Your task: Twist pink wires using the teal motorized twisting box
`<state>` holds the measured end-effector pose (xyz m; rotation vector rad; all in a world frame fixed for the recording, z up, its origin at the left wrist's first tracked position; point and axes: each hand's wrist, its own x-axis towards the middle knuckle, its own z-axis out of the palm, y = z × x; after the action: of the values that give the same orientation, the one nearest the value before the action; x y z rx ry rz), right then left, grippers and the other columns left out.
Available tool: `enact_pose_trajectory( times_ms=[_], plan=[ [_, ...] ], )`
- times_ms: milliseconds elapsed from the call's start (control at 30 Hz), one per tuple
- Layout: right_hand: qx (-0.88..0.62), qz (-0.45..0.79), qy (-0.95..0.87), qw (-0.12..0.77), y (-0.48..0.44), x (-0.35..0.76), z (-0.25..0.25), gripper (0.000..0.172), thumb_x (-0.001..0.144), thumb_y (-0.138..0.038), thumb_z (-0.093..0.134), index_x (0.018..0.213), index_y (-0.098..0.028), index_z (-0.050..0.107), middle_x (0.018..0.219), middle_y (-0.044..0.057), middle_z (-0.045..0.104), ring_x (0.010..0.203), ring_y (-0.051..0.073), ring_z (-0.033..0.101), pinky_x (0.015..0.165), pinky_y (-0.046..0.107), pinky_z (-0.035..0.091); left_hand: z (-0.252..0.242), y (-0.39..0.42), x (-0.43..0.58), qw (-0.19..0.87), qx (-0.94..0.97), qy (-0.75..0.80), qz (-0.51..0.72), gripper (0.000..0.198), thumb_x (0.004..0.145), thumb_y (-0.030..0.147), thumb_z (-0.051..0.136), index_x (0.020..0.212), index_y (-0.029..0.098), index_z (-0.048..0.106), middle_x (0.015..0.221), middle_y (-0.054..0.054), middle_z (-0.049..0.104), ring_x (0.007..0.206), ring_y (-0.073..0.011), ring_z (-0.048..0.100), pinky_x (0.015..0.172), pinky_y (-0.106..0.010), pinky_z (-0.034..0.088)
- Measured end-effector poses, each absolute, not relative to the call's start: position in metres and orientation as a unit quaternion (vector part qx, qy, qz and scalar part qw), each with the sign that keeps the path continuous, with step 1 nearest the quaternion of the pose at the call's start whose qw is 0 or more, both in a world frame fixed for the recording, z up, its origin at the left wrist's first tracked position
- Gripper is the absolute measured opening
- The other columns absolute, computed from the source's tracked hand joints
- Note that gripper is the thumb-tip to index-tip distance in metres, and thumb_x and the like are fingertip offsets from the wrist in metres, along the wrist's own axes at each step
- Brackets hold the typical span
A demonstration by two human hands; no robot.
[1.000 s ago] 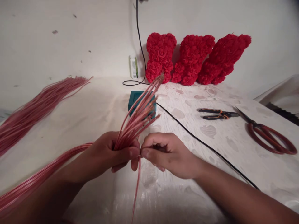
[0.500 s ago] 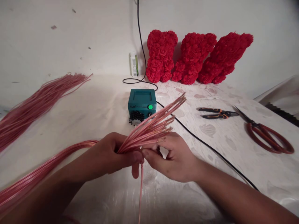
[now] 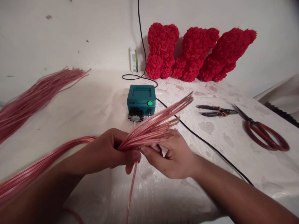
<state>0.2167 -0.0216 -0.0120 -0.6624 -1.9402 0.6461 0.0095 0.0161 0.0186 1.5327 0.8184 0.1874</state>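
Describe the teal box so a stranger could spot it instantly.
Find the three red rose-covered shapes against the back wall. Just in front of the leftmost sits the small teal plastic box, alone in having a lit green button and black spiky disc on its front.

On the table [image 3: 98, 102], a small box [image 3: 141, 99] sits mid-surface. Behind the box stand a bottle [image 3: 134, 59], slightly left, and 3 flower figures [image 3: 193, 53], to the right. Right of the box lie pliers [image 3: 217, 110], with scissors [image 3: 263, 133] farther right. A cable [image 3: 207, 143] runs from the box toward the front right. Far left of the box lies a loose bundle of strands [image 3: 35, 99]. In front of the box, a 2nd bundle [image 3: 154, 129] passes through the left hand [image 3: 109, 152], its ends over the right hand [image 3: 175, 155].
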Motion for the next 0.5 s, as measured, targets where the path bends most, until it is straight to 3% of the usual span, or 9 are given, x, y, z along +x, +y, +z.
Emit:
enact_pose_trajectory(
  times_ms=[167,500],
  plan=[
    [-0.277,0.285,-0.783,0.479,-0.022,0.217,-0.012,0.017,0.088,-0.01,0.059,0.076,-0.021,0.054,0.067,-0.004,0.056,0.059,0.009,0.047,0.057,0.023,0.04,0.026,0.01,0.014,0.651,0.634,0.403,0.111,0.022,0.083,0.032,0.069,0.074,0.013,0.074,0.055,0.0,0.065,0.042,-0.005,0.035,0.043,-0.019,0.023],
    [-0.293,0.36,-0.784,0.412,-0.019,0.223,-0.005,0.016,0.095,-0.018,0.053,0.082,-0.017,0.062,0.069,-0.001,0.059,0.06,0.009,0.048,0.058,0.023,0.042,0.016,0.015,0.009,0.679,0.645,0.332,0.114,0.026,0.087,0.035,0.069,0.074,0.013,0.07,0.052,0.004,0.059,0.043,-0.004,0.032,0.04,-0.019,0.019]
  ],
)
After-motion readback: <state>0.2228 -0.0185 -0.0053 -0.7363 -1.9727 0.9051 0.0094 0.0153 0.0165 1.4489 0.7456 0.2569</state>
